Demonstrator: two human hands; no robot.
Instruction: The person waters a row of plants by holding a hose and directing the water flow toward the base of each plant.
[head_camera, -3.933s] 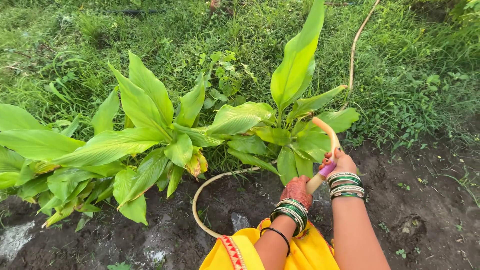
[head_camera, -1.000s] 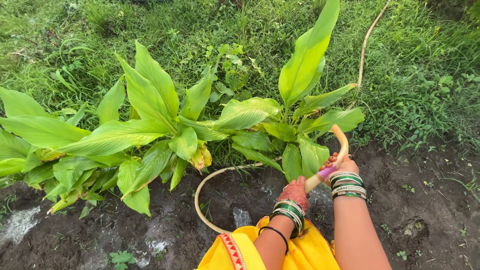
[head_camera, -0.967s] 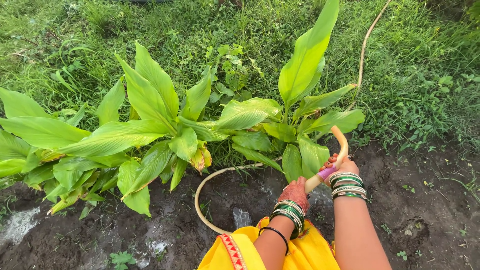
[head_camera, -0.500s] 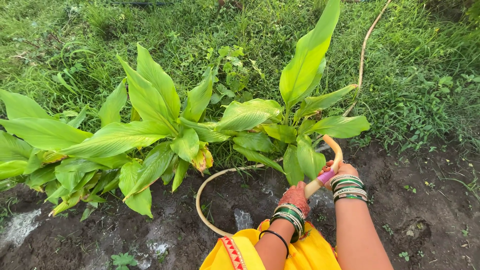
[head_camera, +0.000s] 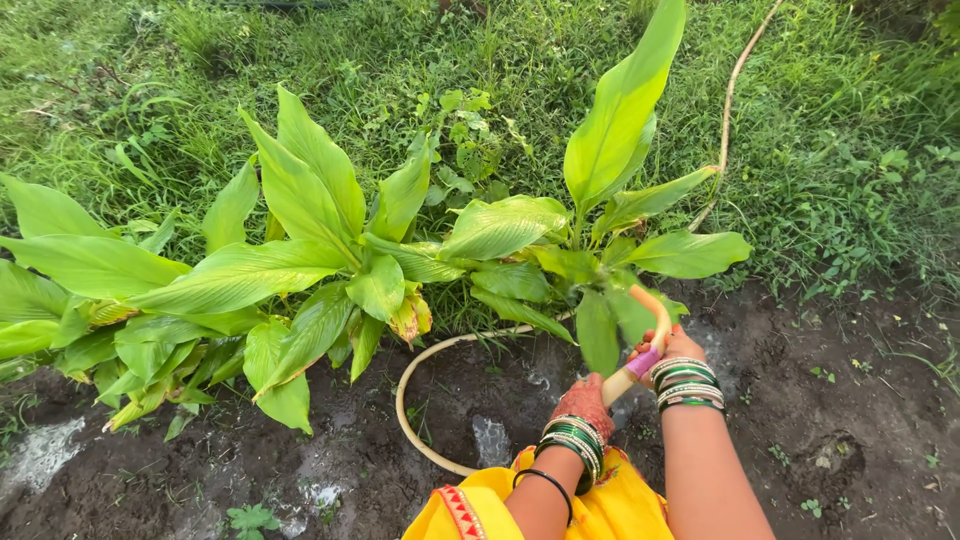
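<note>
Both hands, right hand (head_camera: 668, 350) and left hand (head_camera: 583, 398), grip the bent hose (head_camera: 640, 350) beside the broad-leaved plants (head_camera: 330, 270); soil (head_camera: 330, 470) already lies wet and puddled.

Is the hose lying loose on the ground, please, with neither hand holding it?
No: both the left hand and the right hand grip the tan hose near its bent end.
</note>
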